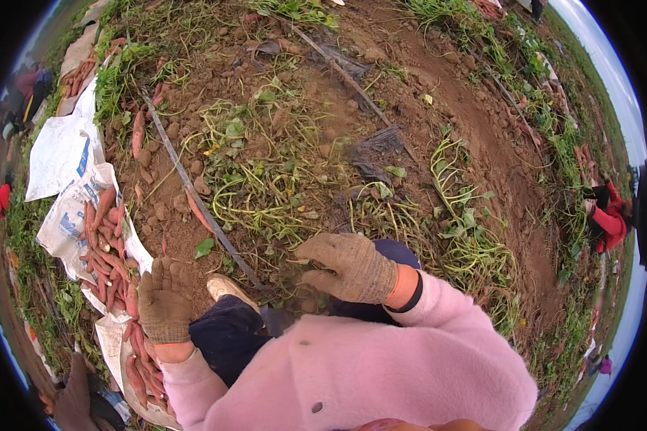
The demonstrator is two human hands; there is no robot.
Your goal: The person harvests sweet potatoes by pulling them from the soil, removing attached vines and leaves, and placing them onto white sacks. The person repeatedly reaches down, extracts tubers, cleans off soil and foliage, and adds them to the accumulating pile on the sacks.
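My left hand (164,304), in a soiled knitted work glove, is spread with nothing in it. It lies beside a long heap of reddish sweet potatoes (108,242) on white woven sacks (67,234). My right hand (350,266), gloved the same way, is above my right knee with thumb and fingers apart and nothing between them. In front of me cut vines (248,183) lie over brown soil. A narrow dark strip, perhaps drip tape (180,167), runs between the vines and the heap, with a sweet potato (198,213) against it.
A person in red (610,218) crouches at the far right; another person (78,396) is at the lower left. Torn black plastic film (377,151) and a second strip (350,81) lie ahead. More vines (472,237) are at right. My shoe (229,288) rests on soil.
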